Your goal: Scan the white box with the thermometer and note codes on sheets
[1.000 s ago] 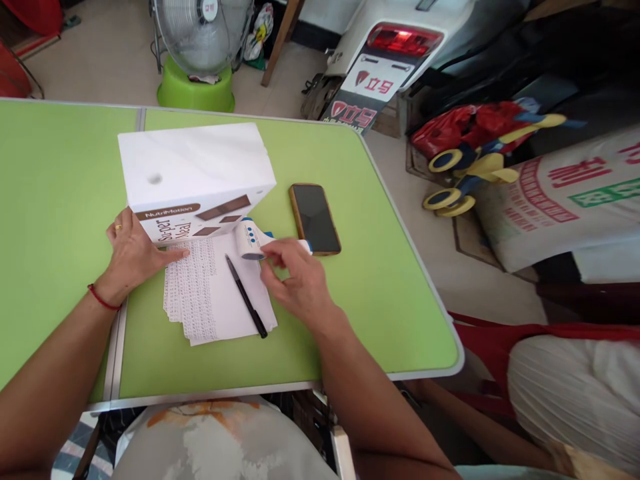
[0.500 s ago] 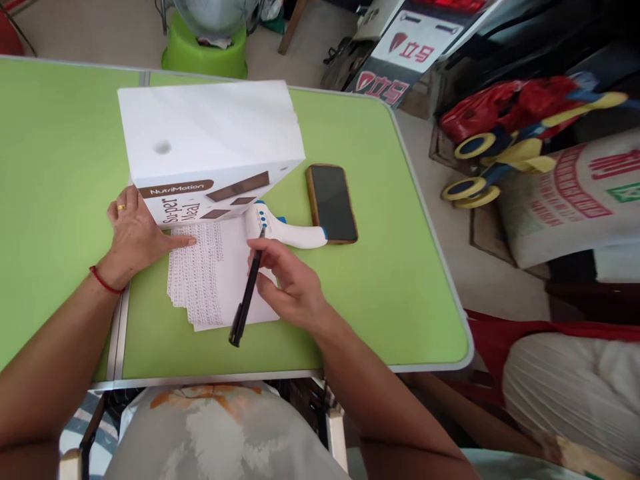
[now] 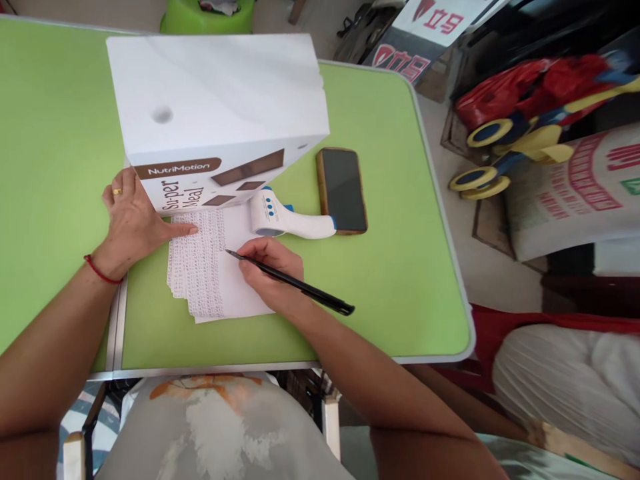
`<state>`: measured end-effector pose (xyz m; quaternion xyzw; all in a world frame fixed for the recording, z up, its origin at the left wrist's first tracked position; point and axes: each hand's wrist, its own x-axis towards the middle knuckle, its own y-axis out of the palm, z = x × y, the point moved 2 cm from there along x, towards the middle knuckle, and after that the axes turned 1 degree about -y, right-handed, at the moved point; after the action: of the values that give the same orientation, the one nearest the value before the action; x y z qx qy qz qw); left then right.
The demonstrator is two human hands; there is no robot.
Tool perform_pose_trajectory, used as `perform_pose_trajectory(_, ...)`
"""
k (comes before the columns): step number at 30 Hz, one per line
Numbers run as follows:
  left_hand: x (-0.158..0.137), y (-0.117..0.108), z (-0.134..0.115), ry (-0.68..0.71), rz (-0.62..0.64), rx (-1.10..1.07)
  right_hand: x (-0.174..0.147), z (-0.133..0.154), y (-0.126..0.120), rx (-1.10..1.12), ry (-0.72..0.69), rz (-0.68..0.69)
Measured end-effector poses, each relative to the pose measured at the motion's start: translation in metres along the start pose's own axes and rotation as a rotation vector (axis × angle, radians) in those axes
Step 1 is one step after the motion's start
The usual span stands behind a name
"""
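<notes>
My right hand [image 3: 275, 270] is closed around a black pen [image 3: 305, 288], its tip at the edge of the handwriting on a white sheet of paper [image 3: 245, 293]. Dense columns of small characters cover the left part of the sheet, and its right part is blank. My left hand [image 3: 133, 220] lies flat with the thumb stretched over the paper; some fingers pass beside the lower left corner of a white NutriMotion box [image 3: 215, 93]. The box stands over the sheet's top part. A white and blue handheld thermometer [image 3: 295, 220] lies against the paper's upper right.
A smartphone [image 3: 343, 190] lies right of the thermometer on the green table [image 3: 400, 267]. Beyond the table are a green stool [image 3: 210, 20], a printed sack [image 3: 575, 193] and yellow-wheeled items [image 3: 483, 133]. Another person's light clothing [image 3: 565, 380] shows at lower right.
The pen has turned in my right hand: its tip, earlier pointing up by the thermometer, now points left at the paper. My left hand stays in place. The view has tilted down slightly.
</notes>
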<state>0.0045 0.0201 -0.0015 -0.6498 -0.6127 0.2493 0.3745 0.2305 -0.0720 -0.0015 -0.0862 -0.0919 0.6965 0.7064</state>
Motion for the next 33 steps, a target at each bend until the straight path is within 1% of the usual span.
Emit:
perform_pose_trajectory(2, 0.0, -0.001, -0.001, -0.002, 0.019, 0.011, 0.0, -0.001, 0.003, -0.039, 0.011, -0.02)
perform_pose_trajectory(5, 0.001, 0.0, 0.0, -0.008, 0.037, -0.007, 0.001, 0.0, 0.005, -0.102, -0.023, -0.048)
perform_pose_trajectory(8, 0.001, 0.001, 0.001, -0.023, 0.035, -0.029, 0.002, 0.002, 0.006, -0.143, -0.116, -0.074)
perform_pose_trajectory(12, 0.0, -0.001, -0.005, -0.043, 0.046, 0.05, 0.002, 0.001, 0.008, -0.183, -0.246, -0.09)
perform_pose_trajectory(16, -0.001, -0.004, -0.011, -0.068, 0.076, 0.093, 0.001, -0.002, 0.009, -0.203, -0.329, -0.107)
perform_pose_trajectory(23, -0.001, -0.002, -0.01, -0.071, 0.068, 0.106, 0.001, -0.001, 0.01, -0.298, -0.326, -0.102)
perform_pose_trajectory(28, -0.001, -0.002, -0.007, -0.063, 0.061, 0.146, 0.001, 0.0, 0.01, -0.299, -0.37, -0.112)
perform_pose_trajectory(33, 0.0, -0.002, -0.009, -0.061, 0.08, 0.121, 0.001, 0.0, 0.011, -0.302, -0.359, -0.127)
